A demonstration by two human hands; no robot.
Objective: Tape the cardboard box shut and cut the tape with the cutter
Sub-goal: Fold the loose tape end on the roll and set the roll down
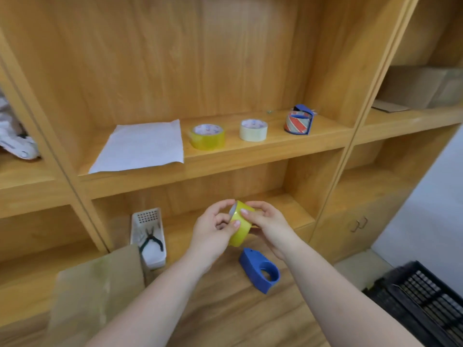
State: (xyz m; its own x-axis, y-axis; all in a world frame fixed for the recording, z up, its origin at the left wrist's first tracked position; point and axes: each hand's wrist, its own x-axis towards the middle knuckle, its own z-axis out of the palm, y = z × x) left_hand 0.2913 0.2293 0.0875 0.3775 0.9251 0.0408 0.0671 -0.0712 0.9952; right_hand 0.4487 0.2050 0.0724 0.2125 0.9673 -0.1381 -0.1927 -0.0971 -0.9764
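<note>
A yellow tape roll (pixel 241 231) is held upright between both hands above the wooden counter. My left hand (pixel 213 229) grips its near side, thumb on the outer face. My right hand (pixel 268 221) holds the far side with fingertips on the roll's edge. A blue plastic tape cutter (pixel 259 270) lies on the counter just below and right of the roll, nothing loaded in it. The cardboard box (pixel 97 291) stands at the lower left, its top taped with greenish tape.
On the shelf above lie a white sheet (pixel 140 146), a yellow tape roll (pixel 207 136), a whitish roll (pixel 253 130) and a blue cutter with a striped roll (pixel 298 120). A white tray with pliers (pixel 149 236) stands beside the box. A black crate (pixel 426 301) sits lower right.
</note>
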